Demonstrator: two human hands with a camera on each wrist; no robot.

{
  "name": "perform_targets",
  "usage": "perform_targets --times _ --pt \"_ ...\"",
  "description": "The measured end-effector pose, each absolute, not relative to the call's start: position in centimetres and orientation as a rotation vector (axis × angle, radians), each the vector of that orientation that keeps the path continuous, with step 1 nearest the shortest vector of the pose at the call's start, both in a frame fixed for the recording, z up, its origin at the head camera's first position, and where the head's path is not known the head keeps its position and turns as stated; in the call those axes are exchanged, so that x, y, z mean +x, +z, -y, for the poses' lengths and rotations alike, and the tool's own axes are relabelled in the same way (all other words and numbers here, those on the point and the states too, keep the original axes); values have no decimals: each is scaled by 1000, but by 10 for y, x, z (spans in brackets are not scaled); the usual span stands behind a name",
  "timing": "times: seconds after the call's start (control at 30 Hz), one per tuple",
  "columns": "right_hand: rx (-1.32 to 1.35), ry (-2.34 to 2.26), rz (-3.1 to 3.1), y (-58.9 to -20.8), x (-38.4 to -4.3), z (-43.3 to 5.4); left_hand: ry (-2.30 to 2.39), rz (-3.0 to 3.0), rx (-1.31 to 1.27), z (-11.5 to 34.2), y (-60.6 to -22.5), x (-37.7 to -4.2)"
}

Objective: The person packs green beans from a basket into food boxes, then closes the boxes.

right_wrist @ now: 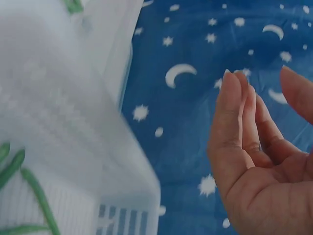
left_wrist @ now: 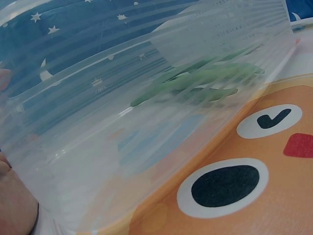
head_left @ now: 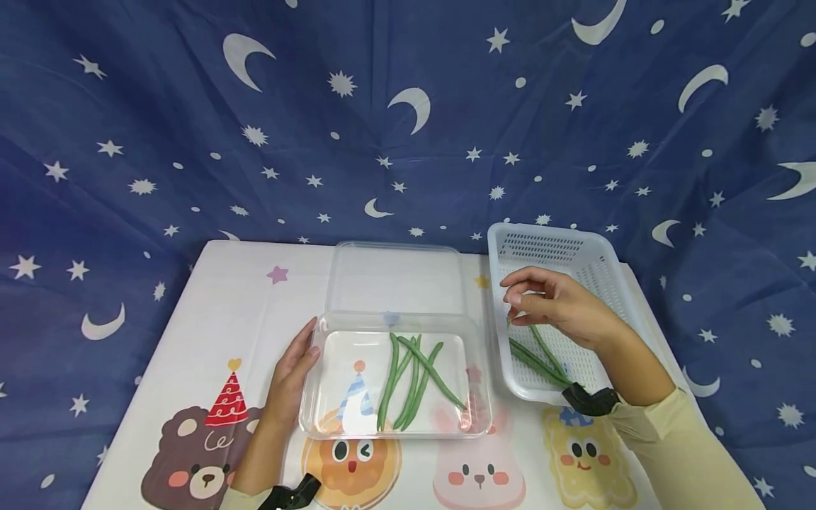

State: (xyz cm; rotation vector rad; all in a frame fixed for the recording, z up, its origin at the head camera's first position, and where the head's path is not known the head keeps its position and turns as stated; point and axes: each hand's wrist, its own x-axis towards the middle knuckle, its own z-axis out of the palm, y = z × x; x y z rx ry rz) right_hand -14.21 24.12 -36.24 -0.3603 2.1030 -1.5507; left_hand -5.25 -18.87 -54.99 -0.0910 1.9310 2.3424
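My left hand (head_left: 295,372) rests against the left side of a clear plastic container (head_left: 331,425), its fingers fairly straight along the outer wall. Several green beans (head_left: 416,382) lie criss-crossed inside the container, toward its middle and right. Over the left part of a pale plastic basket (head_left: 542,393) hovers my right hand (head_left: 561,301), fingers loosely bent. In the right wrist view a gap shows between the thumb and fingers (right_wrist: 230,112), with nothing held. More green beans (head_left: 535,361) lie in the basket below this hand, partly hidden by the wrist strap.
A clear lid (head_left: 395,273) lies flat behind the container. The white tablecloth (head_left: 242,304) has cartoon prints, including a bear (head_left: 197,460). A blue star-and-moon curtain (head_left: 382,142) hangs behind the table. The basket stands near the table's right edge.
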Motion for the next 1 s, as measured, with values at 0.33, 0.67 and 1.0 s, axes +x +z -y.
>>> perform_targets --times 0.33,0.67,1.0 --pt "-203 -1443 -2137 -373 -176 -275 2359 -1925 -86 188 -550 -53" --pt "-31 -1343 -2181 -398 -201 -314 2351 -1918 -84 187 -551 -52" --pt "27 -1160 -2169 -432 -219 -334 2353 -1928 -58 188 -550 -51"
